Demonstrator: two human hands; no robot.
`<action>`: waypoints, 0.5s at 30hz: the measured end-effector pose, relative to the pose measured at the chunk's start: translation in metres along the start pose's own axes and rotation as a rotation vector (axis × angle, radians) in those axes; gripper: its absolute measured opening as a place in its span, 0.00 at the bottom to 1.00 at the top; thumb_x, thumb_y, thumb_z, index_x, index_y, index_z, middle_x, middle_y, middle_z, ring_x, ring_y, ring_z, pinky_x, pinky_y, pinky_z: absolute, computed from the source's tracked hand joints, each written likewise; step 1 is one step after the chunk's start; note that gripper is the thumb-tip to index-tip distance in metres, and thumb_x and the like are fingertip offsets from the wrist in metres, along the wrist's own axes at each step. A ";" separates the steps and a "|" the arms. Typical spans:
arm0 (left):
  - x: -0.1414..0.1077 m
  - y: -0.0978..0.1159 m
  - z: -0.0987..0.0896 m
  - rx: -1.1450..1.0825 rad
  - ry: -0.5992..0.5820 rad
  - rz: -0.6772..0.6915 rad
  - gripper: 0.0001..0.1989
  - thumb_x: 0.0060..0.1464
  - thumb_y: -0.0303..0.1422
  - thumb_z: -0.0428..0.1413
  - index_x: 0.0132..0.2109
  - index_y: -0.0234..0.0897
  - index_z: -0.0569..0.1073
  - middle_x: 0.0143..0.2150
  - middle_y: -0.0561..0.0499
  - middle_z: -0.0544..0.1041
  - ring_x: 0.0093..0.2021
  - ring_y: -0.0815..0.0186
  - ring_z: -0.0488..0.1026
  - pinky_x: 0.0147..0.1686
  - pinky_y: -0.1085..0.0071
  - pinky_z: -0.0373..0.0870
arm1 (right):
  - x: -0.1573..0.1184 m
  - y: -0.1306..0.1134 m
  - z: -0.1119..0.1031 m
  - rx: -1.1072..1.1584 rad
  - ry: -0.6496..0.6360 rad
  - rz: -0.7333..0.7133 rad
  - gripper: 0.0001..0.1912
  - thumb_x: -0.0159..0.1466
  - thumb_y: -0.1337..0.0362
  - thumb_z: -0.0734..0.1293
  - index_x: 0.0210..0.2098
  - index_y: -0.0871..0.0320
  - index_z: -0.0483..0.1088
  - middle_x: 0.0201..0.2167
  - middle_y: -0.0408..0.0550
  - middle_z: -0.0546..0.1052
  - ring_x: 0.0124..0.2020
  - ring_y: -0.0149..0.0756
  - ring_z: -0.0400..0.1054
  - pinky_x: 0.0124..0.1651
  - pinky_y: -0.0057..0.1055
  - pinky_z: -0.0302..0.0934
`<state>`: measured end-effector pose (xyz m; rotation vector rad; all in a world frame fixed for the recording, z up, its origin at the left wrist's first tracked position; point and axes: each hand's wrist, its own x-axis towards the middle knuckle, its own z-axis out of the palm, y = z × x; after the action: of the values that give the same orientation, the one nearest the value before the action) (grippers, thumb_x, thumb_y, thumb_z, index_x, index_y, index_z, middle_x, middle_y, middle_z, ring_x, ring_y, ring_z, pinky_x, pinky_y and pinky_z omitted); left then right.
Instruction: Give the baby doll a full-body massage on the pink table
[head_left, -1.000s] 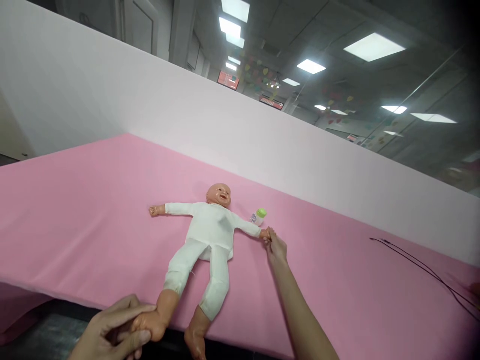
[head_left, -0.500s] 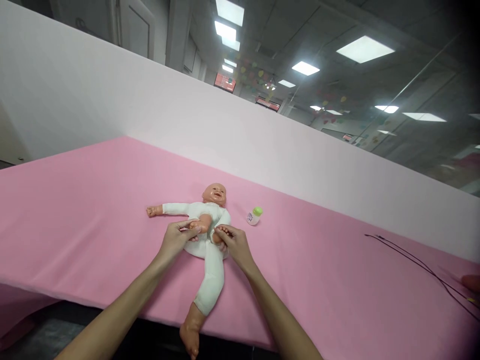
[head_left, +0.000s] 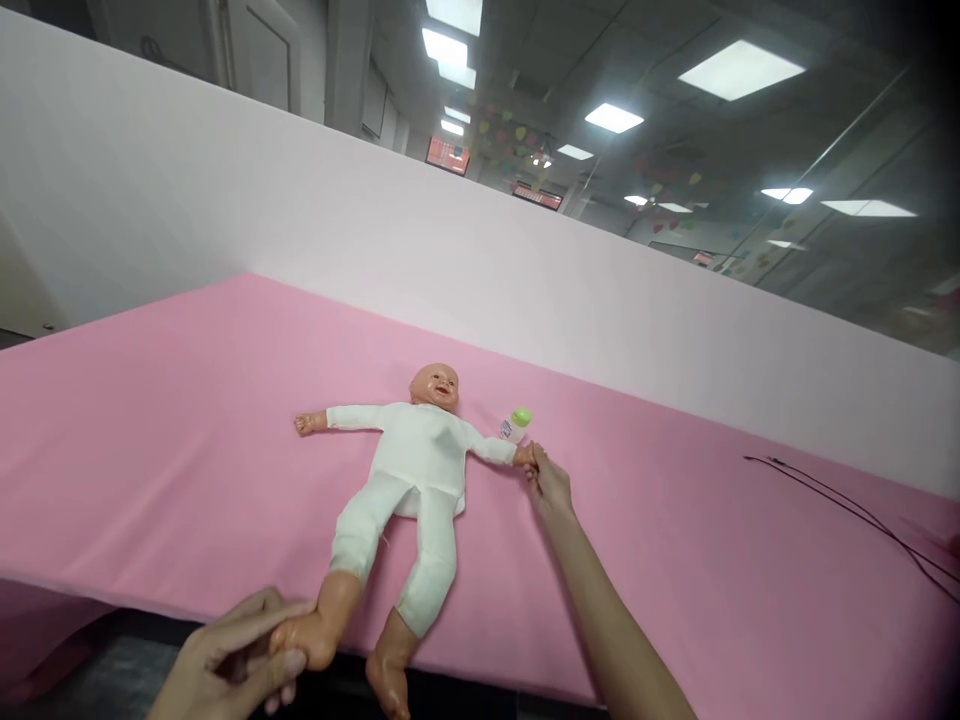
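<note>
A baby doll [head_left: 420, 455] with a white cloth body lies on its back, its head toward the wall and its feet over the table's near edge. My left hand [head_left: 236, 655] is closed round the doll's foot on the left, thumb on one side and fingers on the other. Out to the right, my right hand [head_left: 549, 480] pinches the doll's hand at the end of its stretched arm. Just beyond that hand stands a small clear bottle [head_left: 515, 426] with a green cap. The doll's other arm reaches out to the left, untouched.
A pink cloth [head_left: 675, 560] covers the table. Behind it runs a white partition [head_left: 360, 230]. Thin black cables [head_left: 847, 505] lie at the right. The table's near edge drops off under the doll's feet.
My hands have moved apart. The doll's foot has come down from its belly to the lower left in my left hand, and its arm has swung out right in my right hand.
</note>
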<state>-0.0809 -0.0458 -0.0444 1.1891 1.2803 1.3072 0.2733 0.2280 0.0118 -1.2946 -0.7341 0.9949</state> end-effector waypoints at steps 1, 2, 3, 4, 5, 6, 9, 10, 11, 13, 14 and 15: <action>0.009 0.012 0.002 0.015 0.038 0.016 0.14 0.49 0.45 0.67 0.41 0.45 0.86 0.24 0.52 0.73 0.21 0.64 0.71 0.20 0.71 0.71 | -0.006 -0.007 0.005 -0.005 -0.060 -0.045 0.19 0.50 0.53 0.81 0.27 0.61 0.75 0.21 0.42 0.73 0.19 0.26 0.61 0.21 0.24 0.60; 0.021 0.025 0.006 0.027 0.068 0.036 0.14 0.50 0.45 0.67 0.41 0.44 0.85 0.23 0.52 0.73 0.22 0.64 0.71 0.22 0.71 0.71 | -0.014 -0.015 0.012 -0.021 -0.129 -0.103 0.20 0.52 0.51 0.80 0.29 0.61 0.76 0.23 0.43 0.74 0.20 0.26 0.61 0.22 0.25 0.61; 0.036 0.038 0.011 0.034 0.089 0.073 0.13 0.51 0.44 0.67 0.41 0.43 0.85 0.24 0.53 0.73 0.23 0.65 0.71 0.24 0.72 0.71 | -0.024 -0.023 0.019 -0.053 -0.202 -0.165 0.21 0.53 0.48 0.78 0.31 0.61 0.78 0.24 0.44 0.75 0.20 0.27 0.61 0.22 0.26 0.60; 0.054 0.050 0.017 0.022 0.129 0.114 0.14 0.51 0.44 0.67 0.41 0.42 0.85 0.24 0.53 0.73 0.24 0.66 0.71 0.26 0.72 0.71 | -0.034 -0.029 0.027 -0.100 -0.274 -0.217 0.23 0.55 0.46 0.77 0.33 0.61 0.79 0.23 0.44 0.76 0.19 0.28 0.61 0.22 0.27 0.60; 0.073 0.058 0.025 0.004 0.156 0.127 0.15 0.52 0.44 0.66 0.43 0.40 0.85 0.26 0.53 0.75 0.25 0.66 0.71 0.29 0.71 0.72 | -0.046 -0.031 0.035 -0.160 -0.344 -0.255 0.23 0.57 0.44 0.75 0.35 0.61 0.79 0.22 0.44 0.75 0.19 0.29 0.61 0.22 0.28 0.60; 0.093 0.064 0.034 -0.022 0.168 0.125 0.18 0.52 0.44 0.66 0.46 0.39 0.84 0.30 0.51 0.78 0.26 0.66 0.72 0.31 0.71 0.72 | -0.058 -0.031 0.043 -0.229 -0.430 -0.277 0.24 0.59 0.43 0.73 0.36 0.60 0.79 0.20 0.43 0.74 0.18 0.30 0.61 0.22 0.28 0.60; 0.144 0.064 0.056 -0.114 0.145 0.100 0.21 0.50 0.46 0.67 0.43 0.33 0.84 0.32 0.48 0.80 0.28 0.65 0.72 0.32 0.69 0.72 | -0.090 -0.015 0.058 -0.424 -0.688 -0.348 0.22 0.63 0.44 0.70 0.32 0.57 0.79 0.19 0.43 0.73 0.20 0.33 0.64 0.24 0.29 0.61; 0.155 0.062 0.061 -0.129 0.137 0.094 0.20 0.49 0.46 0.67 0.41 0.32 0.84 0.30 0.48 0.79 0.28 0.65 0.72 0.32 0.70 0.71 | -0.096 -0.009 0.060 -0.465 -0.738 -0.377 0.21 0.64 0.44 0.69 0.30 0.57 0.79 0.20 0.43 0.74 0.21 0.33 0.64 0.25 0.29 0.61; 0.161 0.059 0.064 -0.133 0.128 0.096 0.20 0.49 0.46 0.68 0.39 0.32 0.84 0.29 0.49 0.78 0.28 0.65 0.71 0.32 0.70 0.71 | -0.098 -0.004 0.061 -0.487 -0.761 -0.399 0.21 0.65 0.45 0.69 0.30 0.57 0.79 0.20 0.43 0.74 0.21 0.33 0.65 0.26 0.29 0.61; 0.155 0.054 0.061 -0.116 0.111 0.114 0.19 0.50 0.45 0.67 0.41 0.33 0.84 0.30 0.49 0.78 0.28 0.65 0.72 0.32 0.70 0.71 | -0.092 -0.002 0.058 -0.474 -0.732 -0.397 0.21 0.64 0.45 0.69 0.31 0.58 0.79 0.21 0.43 0.74 0.21 0.32 0.64 0.26 0.28 0.61; 0.144 0.052 0.056 -0.091 0.107 0.131 0.18 0.51 0.44 0.67 0.42 0.34 0.84 0.31 0.50 0.78 0.28 0.65 0.72 0.32 0.70 0.71 | -0.085 -0.005 0.055 -0.445 -0.691 -0.367 0.22 0.63 0.44 0.70 0.34 0.58 0.80 0.20 0.42 0.74 0.20 0.32 0.64 0.25 0.28 0.61; 0.129 0.050 0.050 -0.059 0.109 0.149 0.18 0.51 0.44 0.67 0.44 0.36 0.84 0.31 0.50 0.78 0.28 0.65 0.72 0.31 0.71 0.71 | -0.074 -0.009 0.050 -0.406 -0.633 -0.333 0.23 0.62 0.44 0.71 0.35 0.59 0.80 0.19 0.42 0.74 0.19 0.32 0.64 0.23 0.28 0.60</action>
<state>-0.0447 0.0862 0.0099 1.2048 1.2401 1.5262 0.1996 0.1822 0.0348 -1.1347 -1.6503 1.0126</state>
